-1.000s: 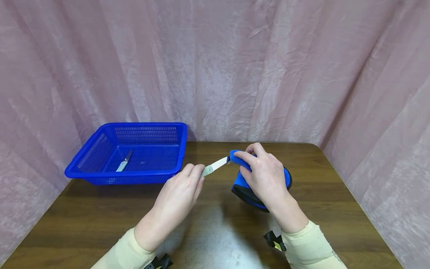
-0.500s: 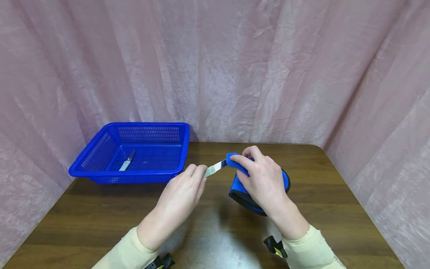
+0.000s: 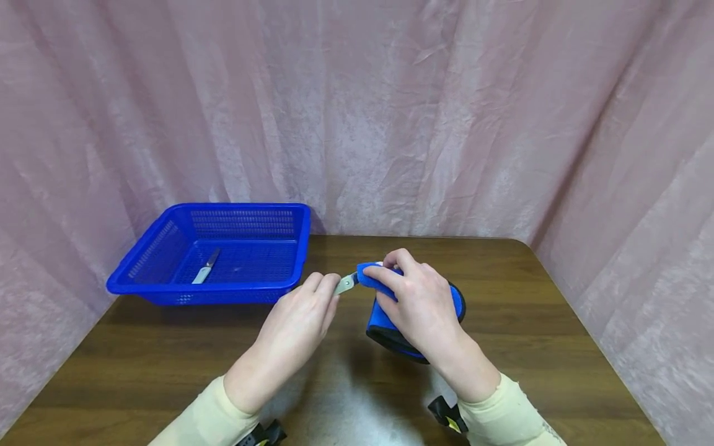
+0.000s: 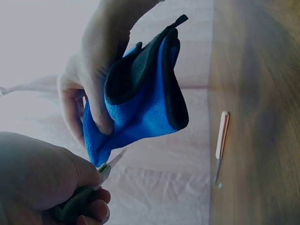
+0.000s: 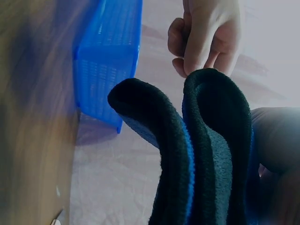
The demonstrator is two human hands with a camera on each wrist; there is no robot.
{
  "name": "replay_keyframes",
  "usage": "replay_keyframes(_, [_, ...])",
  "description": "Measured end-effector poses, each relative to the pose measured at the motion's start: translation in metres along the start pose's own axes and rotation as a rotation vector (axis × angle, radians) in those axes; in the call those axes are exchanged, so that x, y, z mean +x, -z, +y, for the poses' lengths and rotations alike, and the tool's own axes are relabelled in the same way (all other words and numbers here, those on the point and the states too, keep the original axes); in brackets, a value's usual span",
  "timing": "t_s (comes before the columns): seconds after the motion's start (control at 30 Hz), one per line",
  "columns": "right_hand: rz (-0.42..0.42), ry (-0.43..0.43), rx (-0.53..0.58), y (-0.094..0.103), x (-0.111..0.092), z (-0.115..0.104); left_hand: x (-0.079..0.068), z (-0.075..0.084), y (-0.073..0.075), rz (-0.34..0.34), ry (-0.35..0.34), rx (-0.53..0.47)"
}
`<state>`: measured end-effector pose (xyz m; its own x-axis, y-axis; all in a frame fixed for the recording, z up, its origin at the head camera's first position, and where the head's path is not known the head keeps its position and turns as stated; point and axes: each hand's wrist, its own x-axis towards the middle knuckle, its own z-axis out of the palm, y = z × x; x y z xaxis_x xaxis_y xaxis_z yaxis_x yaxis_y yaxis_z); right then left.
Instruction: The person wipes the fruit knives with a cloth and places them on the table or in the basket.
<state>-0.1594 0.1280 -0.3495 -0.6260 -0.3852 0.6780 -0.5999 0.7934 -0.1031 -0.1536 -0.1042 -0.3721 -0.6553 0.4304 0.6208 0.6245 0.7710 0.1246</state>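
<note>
My left hand (image 3: pixel 298 319) grips the pale green handle of a knife (image 3: pixel 346 284), which has a round rivet near the blade. In my right hand (image 3: pixel 421 303) is a folded blue cloth (image 4: pixel 140 112) with black edging, held above the table. The thumb and fingers of that hand pinch a fold of the cloth around the blade, close to the handle. Most of the blade is hidden in the head view; a slanting piece of it shows below the cloth in the left wrist view. Thick folded layers of the cloth (image 5: pixel 206 140) fill the right wrist view.
A blue plastic basket (image 3: pixel 223 288) stands at the back left, with a light-handled knife (image 3: pixel 206 267) inside. Another knife (image 4: pixel 222 140) with a white and brown handle lies on the wooden table (image 3: pixel 530 347). Pink curtains (image 3: pixel 357 124) hang behind and beside the table.
My right hand has slid left with the cloth, along the blade to the handle, so the blade is now almost covered. My left hand has stayed nearly still.
</note>
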Motion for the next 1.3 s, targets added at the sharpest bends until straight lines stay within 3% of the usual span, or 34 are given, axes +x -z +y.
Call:
replay_keyframes(0.1, [-0.011, 0.018, -0.002, -0.003, 0.001, -0.002, 0.001, -0.001, 0.002, -0.012, 0.008, 0.001])
replay_keyframes(0.2, [-0.026, 0.045, -0.026, 0.002, 0.007, -0.006, 0.006, 0.001, 0.012, -0.013, 0.016, 0.015])
replay_keyframes(0.4, [-0.044, 0.052, -0.076, 0.032, 0.030, -0.014, 0.032, 0.010, 0.045, 0.011, -0.023, 0.040])
replay_keyframes(0.53, [-0.002, 0.050, -0.072, 0.046, 0.034, -0.010, 0.039, 0.015, 0.054, 0.021, -0.045, 0.009])
replay_keyframes(0.67, [0.039, 0.011, -0.065, 0.044, 0.031, 0.006, 0.037, 0.011, 0.048, 0.034, -0.016, -0.031])
replay_keyframes(0.87, [-0.024, -0.127, -0.077, 0.028, 0.018, 0.032, 0.023, -0.001, 0.034, 0.045, -0.002, -0.052])
replay_keyframes(1.0, [0.000, -0.202, -0.079, 0.025, 0.014, 0.043, 0.019, -0.005, 0.027, 0.036, 0.009, -0.056])
replay_keyframes(1.1, [0.017, -0.188, -0.067, 0.021, 0.014, 0.042, 0.016, -0.007, 0.021, 0.025, 0.023, -0.055])
replay_keyframes(1.3, [-0.003, -0.072, -0.031, 0.005, 0.012, 0.022, 0.010, -0.010, 0.011, -0.022, 0.050, -0.043])
